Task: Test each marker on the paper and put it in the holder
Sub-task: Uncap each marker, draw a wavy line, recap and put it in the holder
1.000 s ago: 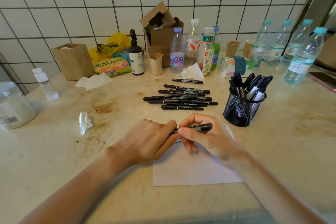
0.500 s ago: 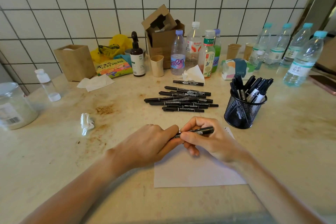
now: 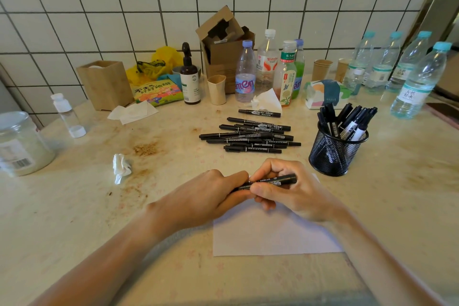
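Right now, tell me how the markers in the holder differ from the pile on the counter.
The markers in the holder stand upright, leaning in the mesh holder; the pile lies flat on the counter. The holder's markers fan out; the pile's lie roughly parallel, farther left. Both are black markers with caps on.

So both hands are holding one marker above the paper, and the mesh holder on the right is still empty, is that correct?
Not quite: the holder already has several markers in it, as the head view shows. The rest holds: the left hand and right hand hold one marker above the paper.
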